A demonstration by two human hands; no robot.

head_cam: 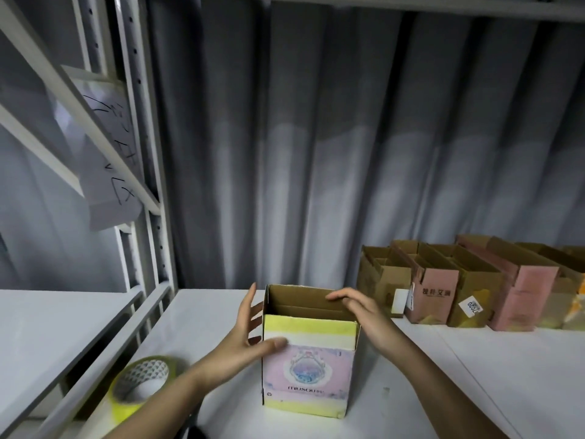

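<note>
On the white shelf (474,375), the pastel carton (308,369) stands upright, its top open and unsealed. The left hand (243,340) presses flat against its side and the right hand (364,315) rests loosely on its rim, neither gripping. Closing and taping seem left to do; the tape roll (125,405) lies untouched nearby.

Box (308,369) — pink and yellow; tape roll (139,386) — yellowish.
</note>
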